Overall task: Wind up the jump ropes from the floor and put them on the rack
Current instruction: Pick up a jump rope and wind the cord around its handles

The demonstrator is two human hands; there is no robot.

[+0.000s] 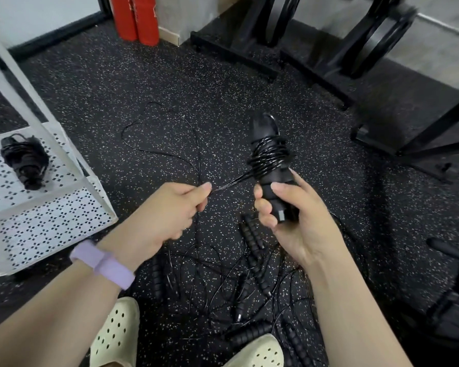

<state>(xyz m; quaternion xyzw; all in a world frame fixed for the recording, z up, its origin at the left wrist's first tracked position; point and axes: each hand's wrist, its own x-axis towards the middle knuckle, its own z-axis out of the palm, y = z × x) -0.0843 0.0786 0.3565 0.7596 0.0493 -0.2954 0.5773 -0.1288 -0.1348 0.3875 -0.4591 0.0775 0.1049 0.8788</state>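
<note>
My right hand (284, 215) grips the black handles of a jump rope (269, 154), held upright, with several turns of thin black cord wound round their middle. My left hand (170, 210) pinches the taut cord just left of the handles. The slack of that cord (170, 133) loops over the speckled floor beyond my hands. One wound-up rope bundle (24, 160) lies on the white perforated rack (51, 223) at the left. More jump ropes (249, 263) with ribbed black handles lie tangled on the floor below my hands.
Black machine frames (329, 56) stand at the back and right. Two red cylinders (135, 19) lean by the far wall. My cream perforated shoes (117, 332) are at the bottom, next to the tangled ropes. A purple band sits on my left wrist (104, 263).
</note>
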